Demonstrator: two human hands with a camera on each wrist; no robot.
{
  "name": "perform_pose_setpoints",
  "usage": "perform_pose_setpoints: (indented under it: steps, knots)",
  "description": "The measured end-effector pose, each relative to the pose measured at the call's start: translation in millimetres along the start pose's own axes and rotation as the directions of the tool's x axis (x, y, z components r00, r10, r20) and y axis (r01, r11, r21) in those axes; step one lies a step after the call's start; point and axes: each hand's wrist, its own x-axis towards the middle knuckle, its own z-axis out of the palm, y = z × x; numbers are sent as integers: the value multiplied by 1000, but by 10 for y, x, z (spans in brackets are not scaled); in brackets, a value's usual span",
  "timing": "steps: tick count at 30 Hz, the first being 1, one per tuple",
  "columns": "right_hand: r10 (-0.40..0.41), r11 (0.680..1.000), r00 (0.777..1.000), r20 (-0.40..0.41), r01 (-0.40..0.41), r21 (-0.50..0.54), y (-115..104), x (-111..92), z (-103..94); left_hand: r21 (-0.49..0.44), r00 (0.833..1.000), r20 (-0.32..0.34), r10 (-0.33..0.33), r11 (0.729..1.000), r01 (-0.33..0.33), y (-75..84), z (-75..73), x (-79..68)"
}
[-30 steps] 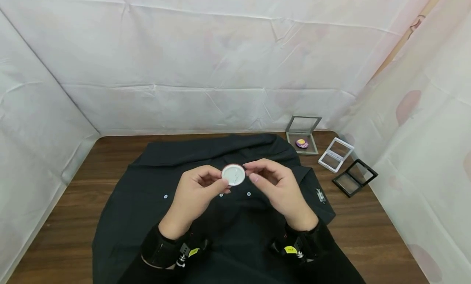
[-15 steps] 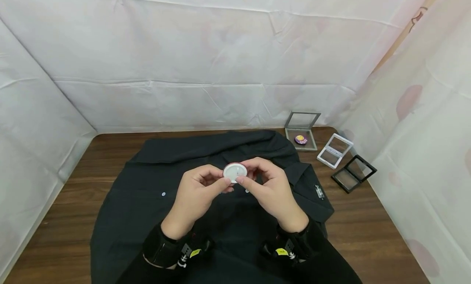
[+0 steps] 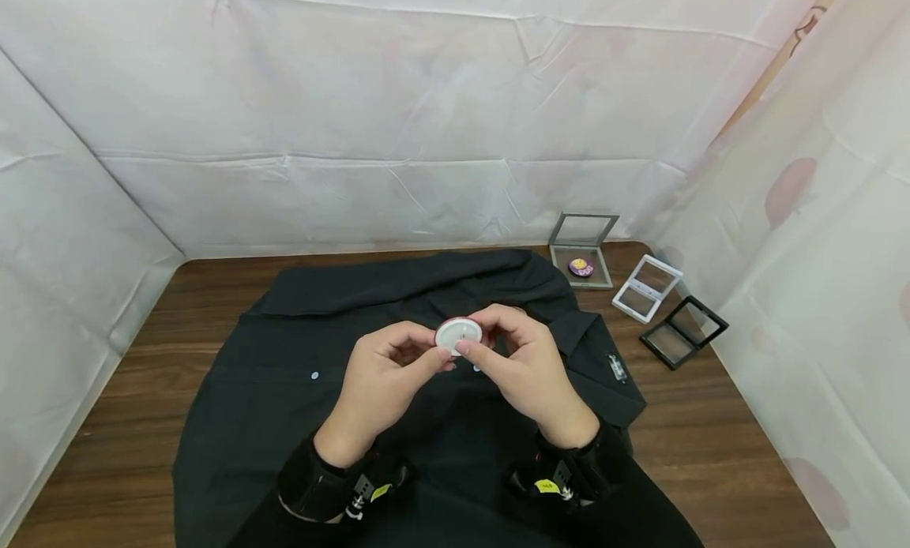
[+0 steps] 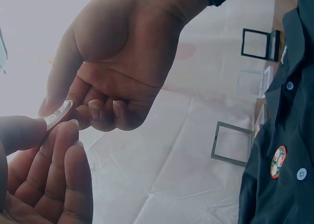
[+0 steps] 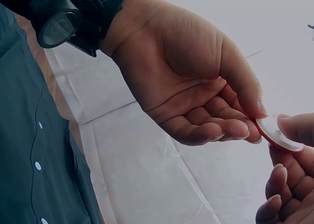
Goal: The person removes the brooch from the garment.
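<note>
Hold the round badge (image 3: 449, 332), probably light, stiff and slick, by its rim where left hand (image 3: 384, 378) and right hand (image 3: 532, 374) pinch it.

Booth-like curtained tabletop work corner, wider premises undeterminable. Enclosed behind and at left by creased white sheeting (image 3: 398, 98), at right by white cloth (image 3: 839, 327) with pink spots (image 3: 791, 191); fitted with a brown wood-grain table (image 3: 732, 445), round-cornered, and a tan strip (image 3: 776, 68) at upper right.

There's room over the dark shirt (image 3: 455, 445); a gray case (image 3: 593, 256), white case (image 3: 646, 290) and black case (image 3: 682, 338) block the desk (image 3: 121, 390) at back right.
</note>
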Motion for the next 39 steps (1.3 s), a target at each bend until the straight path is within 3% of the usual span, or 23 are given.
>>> perform_pose_setpoints:
  steps: [11, 24, 39]
  knots:
    - [-21, 999, 1000, -1, 21, 50, -2, -2, 0, 102, 997, -8, 82, 991, -81, 0, 30, 0]
    - [-15, 997, 1000, 6, 15, 76, -24, -8, 13, 115, 988, -15, 157, 981, -154, -12, 54, 3]
    - [12, 997, 1000, 4, -12, 76, -11, -7, 48, 136, 992, -32, 122, 984, -117, -20, 14, -2]
